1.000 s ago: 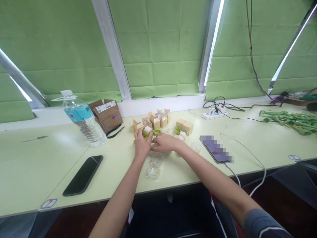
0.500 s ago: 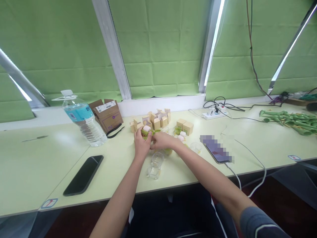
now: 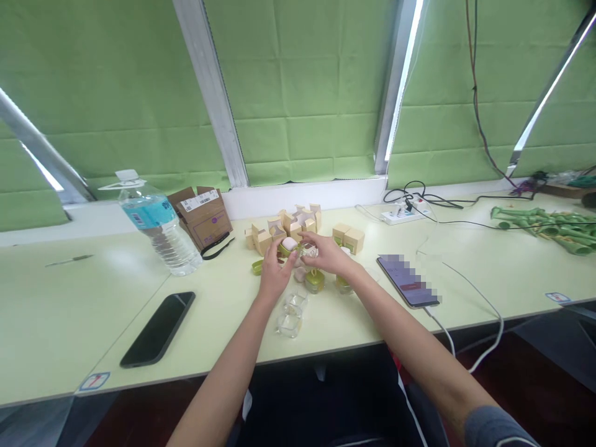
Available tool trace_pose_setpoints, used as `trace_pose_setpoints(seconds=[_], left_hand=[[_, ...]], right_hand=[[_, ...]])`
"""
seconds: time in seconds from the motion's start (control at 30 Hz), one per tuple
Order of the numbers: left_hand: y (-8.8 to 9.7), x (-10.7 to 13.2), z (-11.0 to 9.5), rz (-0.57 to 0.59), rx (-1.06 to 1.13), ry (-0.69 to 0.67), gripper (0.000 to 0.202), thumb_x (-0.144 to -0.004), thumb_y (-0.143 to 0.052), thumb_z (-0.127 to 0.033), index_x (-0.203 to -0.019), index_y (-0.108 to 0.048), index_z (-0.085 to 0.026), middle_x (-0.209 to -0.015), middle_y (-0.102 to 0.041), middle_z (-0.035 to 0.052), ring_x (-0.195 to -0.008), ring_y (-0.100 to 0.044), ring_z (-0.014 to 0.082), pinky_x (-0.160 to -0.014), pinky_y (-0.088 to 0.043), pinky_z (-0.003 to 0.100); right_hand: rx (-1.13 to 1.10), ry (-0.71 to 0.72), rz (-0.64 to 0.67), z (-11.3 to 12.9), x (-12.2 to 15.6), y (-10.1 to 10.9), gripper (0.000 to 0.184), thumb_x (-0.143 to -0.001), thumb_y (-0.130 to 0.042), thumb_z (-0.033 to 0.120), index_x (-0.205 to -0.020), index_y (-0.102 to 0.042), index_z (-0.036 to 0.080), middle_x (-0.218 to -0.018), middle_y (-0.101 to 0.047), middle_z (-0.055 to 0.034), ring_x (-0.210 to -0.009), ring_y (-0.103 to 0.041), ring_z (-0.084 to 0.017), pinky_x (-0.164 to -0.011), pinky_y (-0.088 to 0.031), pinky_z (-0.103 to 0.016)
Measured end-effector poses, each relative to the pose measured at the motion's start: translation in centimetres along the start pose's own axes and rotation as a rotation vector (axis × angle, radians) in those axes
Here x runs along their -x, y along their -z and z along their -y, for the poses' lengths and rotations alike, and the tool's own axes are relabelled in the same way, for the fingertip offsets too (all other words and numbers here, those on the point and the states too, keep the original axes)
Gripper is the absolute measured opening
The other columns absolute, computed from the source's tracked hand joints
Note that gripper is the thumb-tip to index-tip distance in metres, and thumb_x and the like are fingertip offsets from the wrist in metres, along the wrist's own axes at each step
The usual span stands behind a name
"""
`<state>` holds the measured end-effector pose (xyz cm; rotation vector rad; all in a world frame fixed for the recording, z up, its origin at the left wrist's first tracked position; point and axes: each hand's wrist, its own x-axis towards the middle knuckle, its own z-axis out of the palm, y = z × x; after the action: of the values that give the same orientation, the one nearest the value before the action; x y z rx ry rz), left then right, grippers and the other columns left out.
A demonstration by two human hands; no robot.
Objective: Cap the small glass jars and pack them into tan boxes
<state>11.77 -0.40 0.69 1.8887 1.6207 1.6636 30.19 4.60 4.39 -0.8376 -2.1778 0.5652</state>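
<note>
My left hand [image 3: 275, 272] is closed around a small green case with a pale pink rounded piece [image 3: 289, 244] in its top. Beside it, the fingers of my right hand [image 3: 328, 253] pinch a small clear plastic piece [image 3: 308, 251], close to the green case. A loose green lid-like part [image 3: 257, 267] lies just left of my left hand. Below my right hand stand a green-topped clear container [image 3: 315, 281] and a second green-topped container [image 3: 344, 285], partly covered by my wrist. Nearer the table edge rests an open clear plastic case [image 3: 289, 323].
Behind my hands are several open small cardboard boxes [image 3: 302, 222] and closed boxes [image 3: 354, 239]. To the left are a water bottle [image 3: 162, 226], a brown carton [image 3: 205, 220] and a black phone [image 3: 158, 329]. A cabled phone [image 3: 405, 280] and power strip [image 3: 405, 212] lie right.
Both hands have shifted slightly right. My right hand now holds a clear piece. A green part now shows on the table left of my left hand, and the green-topped containers are more visible.
</note>
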Motion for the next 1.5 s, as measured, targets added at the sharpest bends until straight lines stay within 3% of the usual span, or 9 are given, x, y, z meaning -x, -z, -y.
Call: trace_pose_setpoints(seconds=[0.23, 0.4, 0.63, 0.83, 0.97, 1.2, 1.5], left_hand=[[-0.2, 0.5, -1.1, 0.215, 0.115, -0.039, 0.051, -0.094, -0.060, -0.047, -0.139, -0.050, -0.024, -0.133, -0.062, 0.0108, -0.106, -0.065, 0.0234, -0.091, -0.053, 0.038], [-0.4, 0.5, -1.2, 0.297, 0.134, -0.111, 0.049, -0.095, -0.060, -0.043, -0.139, -0.049, -0.024, -0.134, -0.063, 0.0104, -0.110, -0.066, 0.0238, -0.093, -0.054, 0.038], [-0.6, 0.7, -1.1, 0.260, 0.187, -0.083, 0.050, -0.093, -0.063, -0.042, -0.138, -0.050, -0.023, -0.132, -0.063, 0.0109, -0.107, -0.069, 0.0235, -0.098, -0.055, 0.041], [-0.4, 0.5, -0.8, 0.229, 0.136, -0.075, 0.050, -0.092, -0.064, -0.043, -0.137, -0.052, -0.023, -0.129, -0.066, 0.0110, -0.105, -0.069, 0.0235, -0.096, -0.056, 0.041], [-0.3, 0.4, -0.5, 0.194, 0.104, -0.101, 0.048, -0.091, -0.067, -0.040, -0.134, -0.056, -0.023, -0.128, -0.066, 0.0109, -0.110, -0.067, 0.0243, -0.096, -0.056, 0.040], [0.1, 0.5, -0.7, 0.232, 0.070, -0.209, 0.046, -0.091, -0.067, -0.035, -0.136, -0.059, -0.027, -0.130, -0.061, 0.0098, -0.119, -0.061, 0.0233, -0.097, -0.055, 0.037], [0.0, 0.4, -0.3, 0.222, 0.094, -0.197, 0.055, -0.082, -0.078, -0.033, -0.134, -0.063, -0.029, -0.124, -0.064, 0.0090, -0.109, -0.064, 0.0235, -0.091, -0.057, 0.038]], right_hand=[[0.329, 0.059, -0.005, 0.1, 1.6, 0.3, 0.078, -0.088, -0.069, 0.029, -0.157, -0.033, 0.027, -0.129, -0.069, -0.0091, -0.108, -0.069, -0.027, -0.090, -0.053, -0.037], [0.365, 0.115, -0.018, 0.6, 1.9, 0.2, 0.089, -0.086, -0.068, 0.023, -0.161, -0.021, 0.028, -0.138, -0.063, -0.0109, -0.111, -0.067, -0.028, -0.091, -0.053, -0.040], [0.149, 0.352, -0.126, 0.5, 2.4, 0.4, 0.078, -0.086, -0.065, 0.015, -0.156, -0.034, 0.029, -0.148, -0.053, -0.0109, -0.135, -0.053, -0.027, -0.108, -0.049, -0.045], [0.032, 0.370, -0.150, -0.5, 2.6, 0.8, 0.071, -0.091, -0.065, 0.021, -0.155, -0.036, 0.031, -0.147, -0.055, -0.0090, -0.136, -0.053, -0.025, -0.114, -0.046, -0.046], [0.008, 0.360, -0.163, -0.9, 2.5, 0.8, 0.071, -0.091, -0.069, 0.025, -0.154, -0.037, 0.029, -0.142, -0.059, -0.0105, -0.130, -0.058, -0.026, -0.110, -0.049, -0.045], [-0.001, 0.328, -0.158, -1.3, 2.4, 0.8, 0.072, -0.086, -0.076, 0.027, -0.151, -0.045, 0.028, -0.129, -0.067, -0.0097, -0.121, -0.063, -0.024, -0.106, -0.051, -0.042], [-0.045, 0.332, -0.128, -1.8, 2.5, 0.7, 0.068, -0.083, -0.078, 0.023, -0.145, -0.053, 0.027, -0.133, -0.067, -0.0097, -0.121, -0.064, -0.024, -0.106, -0.052, -0.042]])
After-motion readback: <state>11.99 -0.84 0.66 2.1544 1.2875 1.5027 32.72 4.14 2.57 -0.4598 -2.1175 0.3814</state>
